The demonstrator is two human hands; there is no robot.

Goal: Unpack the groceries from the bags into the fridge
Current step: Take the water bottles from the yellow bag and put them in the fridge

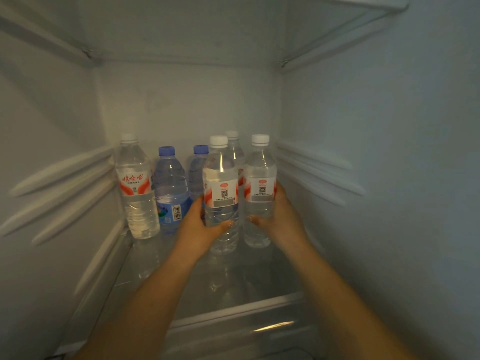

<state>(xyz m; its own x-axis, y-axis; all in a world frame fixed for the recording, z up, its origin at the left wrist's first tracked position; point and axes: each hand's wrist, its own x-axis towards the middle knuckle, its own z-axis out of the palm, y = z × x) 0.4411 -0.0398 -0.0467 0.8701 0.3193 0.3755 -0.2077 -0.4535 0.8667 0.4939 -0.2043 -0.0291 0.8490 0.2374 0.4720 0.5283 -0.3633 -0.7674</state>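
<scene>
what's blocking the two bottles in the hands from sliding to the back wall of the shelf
Behind the left hand's bottle stand a blue-capped bottle and a white-capped one. Behind the right hand's bottle, nothing is visible.

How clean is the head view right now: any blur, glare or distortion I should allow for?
Head view: dim, bluish light; the rails on the left fridge wall are smeared by blur, while the bottle in the left hand and the bottle in the right hand are fairly sharp, their label print too small to read. Wide-angle bending bows the walls. The glass shelf mirrors the bottles.
</scene>
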